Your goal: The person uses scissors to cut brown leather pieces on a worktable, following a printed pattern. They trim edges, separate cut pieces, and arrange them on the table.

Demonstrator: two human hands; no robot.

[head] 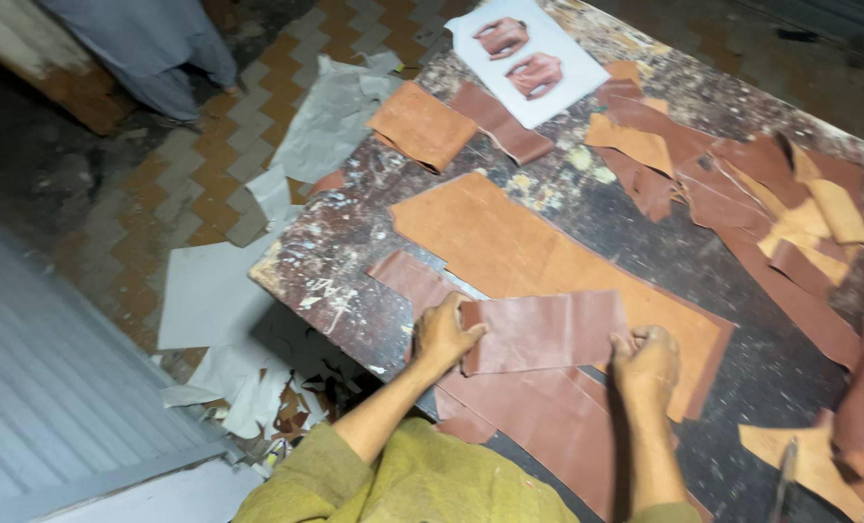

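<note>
a person in mustard-yellow sleeves stands at a paint-spattered worktable (354, 218), both bare hands on one small rectangular piece of reddish-brown leather (546, 331) near the table's near edge. the left hand (444, 332) pinches the piece's left end, thumb on top and fingers curled under. the right hand (648, 355) grips its right end, fingers bent over the edge. the piece is held flat, just above a larger reddish-brown sheet (548, 421) lying at the near edge. beyond it, a big tan leather panel (509, 242) lies across the middle of the table, partly under the held piece. at the far end sits a white printed sheet (529, 58) showing two brown bags, with a folded tan piece (420, 126) to its left. a heap of tan and brown leather offcuts (771, 208) spreads over the right side. on the patterned tile floor to the left lie scattered grey paper sheets (330, 121).
</note>
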